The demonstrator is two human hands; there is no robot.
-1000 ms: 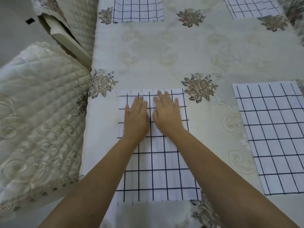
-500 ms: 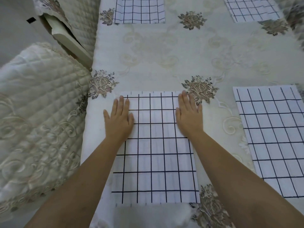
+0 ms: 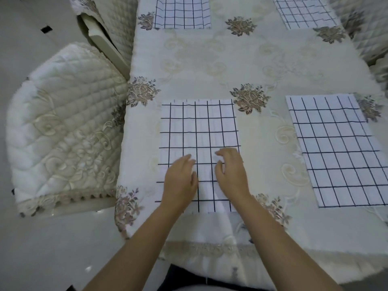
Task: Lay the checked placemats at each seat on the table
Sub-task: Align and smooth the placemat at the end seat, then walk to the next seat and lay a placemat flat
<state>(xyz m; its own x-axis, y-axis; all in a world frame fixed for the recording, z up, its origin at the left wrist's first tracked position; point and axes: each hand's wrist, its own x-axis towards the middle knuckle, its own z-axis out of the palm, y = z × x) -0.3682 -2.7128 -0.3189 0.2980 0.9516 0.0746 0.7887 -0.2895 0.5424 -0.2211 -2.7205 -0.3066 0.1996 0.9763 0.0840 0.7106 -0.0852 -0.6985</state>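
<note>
Floral tablecloth [image 3: 241, 66], checked placemat [image 3: 199, 127] under left hand [image 3: 180, 181] and right hand [image 3: 232, 175] (both released, fingers loose)

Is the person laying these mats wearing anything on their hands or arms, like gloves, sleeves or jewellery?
No. The left hand and the right hand are bare, with no gloves, and I can make out no rings. Both forearms are uncovered as far as the picture shows, with no sleeves, watch or bracelet visible. The picture is slightly blurred, so very fine details could be missed.
</note>
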